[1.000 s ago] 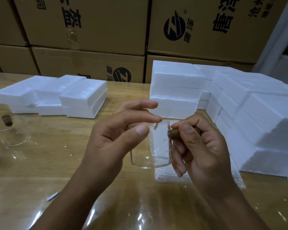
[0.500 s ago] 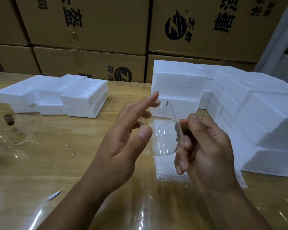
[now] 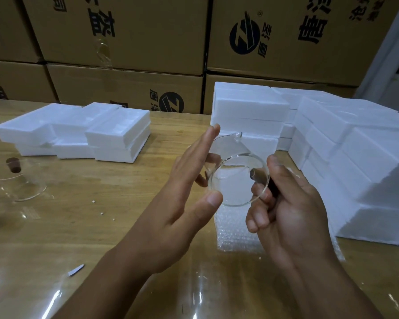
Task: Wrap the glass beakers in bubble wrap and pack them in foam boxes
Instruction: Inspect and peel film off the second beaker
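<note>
1. The light over my table (image 3: 83,217) is dim and warm.
2. White glare streaks the clear film (image 3: 32,305) at the table's near edge.
3. The foam boxes (image 3: 355,157) right of my hands are blown out, with grey shadow on their near faces.
4. The cartons (image 3: 148,31) behind the table bow from wide-angle distortion.
5. The whole view is soft and slightly smeared.

I see a wooden table (image 3: 124,192) carrying foam boxes (image 3: 332,139) stacked right, foam trays (image 3: 83,132) left, bubble wrap (image 3: 233,231) centre, glassware (image 3: 21,187) far left
</note>
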{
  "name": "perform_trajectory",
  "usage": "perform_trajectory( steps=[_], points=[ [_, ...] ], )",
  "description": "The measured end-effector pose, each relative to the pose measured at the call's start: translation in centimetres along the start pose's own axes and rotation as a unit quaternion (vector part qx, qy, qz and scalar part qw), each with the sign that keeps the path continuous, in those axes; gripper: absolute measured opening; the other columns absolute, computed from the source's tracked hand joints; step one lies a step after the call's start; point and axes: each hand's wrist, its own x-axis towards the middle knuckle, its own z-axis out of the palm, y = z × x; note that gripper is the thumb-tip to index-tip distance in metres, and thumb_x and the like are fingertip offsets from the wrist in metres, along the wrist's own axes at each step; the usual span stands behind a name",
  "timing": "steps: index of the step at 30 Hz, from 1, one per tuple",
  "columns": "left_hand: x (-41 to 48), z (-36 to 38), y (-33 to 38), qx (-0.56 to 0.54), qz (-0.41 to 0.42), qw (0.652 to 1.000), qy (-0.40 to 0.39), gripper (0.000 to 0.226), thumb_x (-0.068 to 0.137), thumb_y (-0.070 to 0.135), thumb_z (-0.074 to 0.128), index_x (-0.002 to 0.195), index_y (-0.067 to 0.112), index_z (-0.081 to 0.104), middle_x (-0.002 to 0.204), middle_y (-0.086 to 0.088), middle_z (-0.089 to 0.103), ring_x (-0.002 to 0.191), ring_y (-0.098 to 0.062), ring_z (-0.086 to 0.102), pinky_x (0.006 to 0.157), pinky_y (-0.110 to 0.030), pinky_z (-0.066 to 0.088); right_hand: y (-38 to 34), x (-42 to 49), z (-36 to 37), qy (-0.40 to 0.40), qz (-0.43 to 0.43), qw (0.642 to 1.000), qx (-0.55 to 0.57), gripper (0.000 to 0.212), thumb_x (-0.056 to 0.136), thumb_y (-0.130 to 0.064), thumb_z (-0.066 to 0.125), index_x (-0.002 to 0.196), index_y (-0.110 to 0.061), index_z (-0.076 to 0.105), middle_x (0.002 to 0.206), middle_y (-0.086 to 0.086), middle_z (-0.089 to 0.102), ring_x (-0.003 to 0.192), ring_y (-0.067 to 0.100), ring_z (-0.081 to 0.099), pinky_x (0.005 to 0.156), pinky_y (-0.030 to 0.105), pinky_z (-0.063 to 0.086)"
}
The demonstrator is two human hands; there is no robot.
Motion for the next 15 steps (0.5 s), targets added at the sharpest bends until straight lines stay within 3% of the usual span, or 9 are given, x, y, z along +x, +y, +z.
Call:
perform_trajectory(
  steps=[4, 9, 15],
  points=[
    [0.05, 0.10, -0.17, 0.002, -0.003, 1.000, 0.015, 0.071, 0.095, 0.038, 0.053, 0.158, 0.031, 0.019, 0.155, 0.023, 0.033, 0.146, -0.011, 0.031, 0.109, -0.015, 0.029, 0.19, -0.05, -0.10, -0.006, -0.021, 1.000, -0.014, 0.041, 0.097, -0.030, 0.053, 0.059, -0.022, 0.067, 0.054, 0.003, 0.050, 0.026, 0.016, 0.042, 0.035, 0.024, 0.040],
    [0.18, 0.17, -0.38, 0.031, -0.007, 0.999, 0.042, 0.081, 0.088, 0.038, 0.065, 0.157, 0.029, 0.024, 0.151, 0.021, 0.039, 0.141, -0.019, 0.041, 0.106, -0.040, 0.043, 0.41, -0.17, -0.20, -0.013, -0.042, 0.998, -0.038, 0.036, 0.097, -0.032, 0.053, 0.067, -0.018, 0.068, 0.051, 0.003, 0.048, 0.026, 0.018, 0.046, 0.036, 0.027, 0.042],
    [0.23, 0.17, -0.30, 0.093, 0.005, 0.994, 0.061, 0.090, 0.080, 0.043, 0.073, 0.155, 0.023, 0.029, 0.145, 0.014, 0.048, 0.135, -0.018, 0.047, 0.104, -0.028, 0.044, 0.88, -0.23, -0.17, -0.023, -0.057, 0.997, -0.048, 0.034, 0.096, -0.034, 0.055, 0.070, -0.018, 0.069, 0.052, 0.003, 0.049, 0.027, 0.020, 0.047, 0.039, 0.029, 0.045]
  ],
)
